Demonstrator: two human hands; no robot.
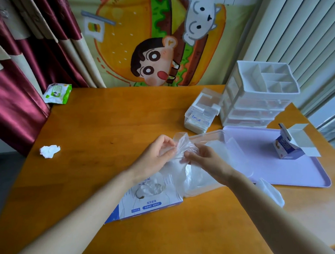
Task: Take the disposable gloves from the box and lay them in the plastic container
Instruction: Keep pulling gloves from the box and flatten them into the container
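- Disposable glove (181, 145): clear film, bunched, held in the air between both hands, above the gap between box and container.
- Left hand (158, 151): fingers curled, pinching the glove's left side against the thumb.
- Right hand (206, 160): fingertips and thumb pinching the glove's right side; the hands are nearly touching.
- Step, my read: one glove is out of the box and being pulled flat before it is laid down. Not yet in the container.
- Glove box (152, 203): near centre, under the left wrist, with more film showing at its oval opening.
- Plastic container (209, 133): clear, open, just right of the box, under the right hand. Pale film seems to lie inside; I can't tell how much.
- Next move calls for: shift right and down, spread the film, release it flat. It is thin and clingy, so it may stick to the fingers.
- Around: purple tray (277, 169) touching the container's right side, open small carton (289, 149) on it; white drawer organiser (258, 97) far right; crumpled tissue (50, 151) and wipes pack (57, 93) well apart on the left.
- Nothing blocks the path to the container.
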